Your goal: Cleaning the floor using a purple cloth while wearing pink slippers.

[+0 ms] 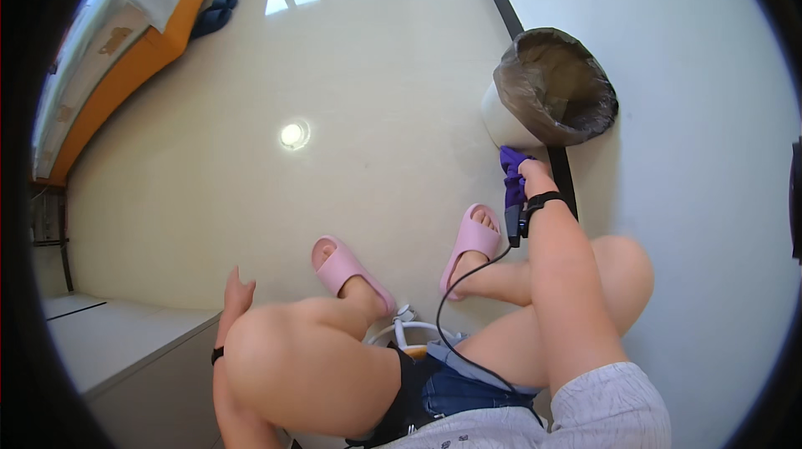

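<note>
My right hand [535, 174] is closed on a bunched purple cloth [514, 193], just below a white waste bin [500, 116] lined with a dark translucent bag [552, 85]. Part of the hand is hidden by the cloth. A black strap and a small black device [514, 223] are at that wrist, and a black cable runs from the device towards my waist. My left hand [238, 292] hangs beside my left knee with thumb and a finger apart, holding nothing that shows. A black band is around the left wrist.
My feet, in pink slides [343, 267], rest on the glossy floor. Below me is a seat with a white frame [410, 333]. A white wall is at right. An orange-edged bed [128, 98] and dark slippers [213, 20] are upper left; a pale cabinet [131, 330] is lower left.
</note>
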A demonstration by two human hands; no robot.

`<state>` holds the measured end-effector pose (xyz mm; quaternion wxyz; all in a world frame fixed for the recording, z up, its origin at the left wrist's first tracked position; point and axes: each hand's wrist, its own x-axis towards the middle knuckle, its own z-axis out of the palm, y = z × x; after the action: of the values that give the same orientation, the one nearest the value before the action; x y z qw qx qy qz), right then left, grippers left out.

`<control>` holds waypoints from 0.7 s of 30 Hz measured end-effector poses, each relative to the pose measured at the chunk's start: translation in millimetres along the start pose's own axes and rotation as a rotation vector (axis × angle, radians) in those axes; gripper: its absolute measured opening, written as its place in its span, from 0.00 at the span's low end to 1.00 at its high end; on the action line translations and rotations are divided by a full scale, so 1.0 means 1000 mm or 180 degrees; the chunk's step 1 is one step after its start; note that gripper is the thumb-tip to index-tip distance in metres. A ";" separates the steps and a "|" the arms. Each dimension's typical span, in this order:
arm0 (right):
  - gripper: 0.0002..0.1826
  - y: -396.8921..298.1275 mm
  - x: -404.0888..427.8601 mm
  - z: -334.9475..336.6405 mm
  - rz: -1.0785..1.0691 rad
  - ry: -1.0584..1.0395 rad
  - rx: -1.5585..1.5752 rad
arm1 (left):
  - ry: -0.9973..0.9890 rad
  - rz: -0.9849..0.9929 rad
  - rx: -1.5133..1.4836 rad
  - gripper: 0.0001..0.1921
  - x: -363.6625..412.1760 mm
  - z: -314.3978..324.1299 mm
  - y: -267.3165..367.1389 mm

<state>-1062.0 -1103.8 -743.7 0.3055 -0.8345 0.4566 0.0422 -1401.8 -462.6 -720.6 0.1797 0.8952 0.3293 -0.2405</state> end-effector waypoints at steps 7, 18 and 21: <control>0.30 -0.075 0.006 0.013 -0.0441 -0.1034 0.1408 | 0.0116 0.0709 0.0286 0.36 0.071 -0.002 0.093; 0.40 -0.131 0.076 0.024 -0.1698 -0.0308 0.0664 | -0.0443 0.0866 0.0881 0.45 0.071 0.003 0.144; 0.32 -0.042 0.095 0.020 -0.1642 0.0482 0.0990 | -0.0569 0.0815 0.0660 0.46 0.070 -0.001 0.143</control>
<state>-969.3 -1146.5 -773.0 0.3952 -0.8669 0.2521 -0.1694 -1258.0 -529.9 -735.2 0.1442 0.9186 0.1688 -0.3270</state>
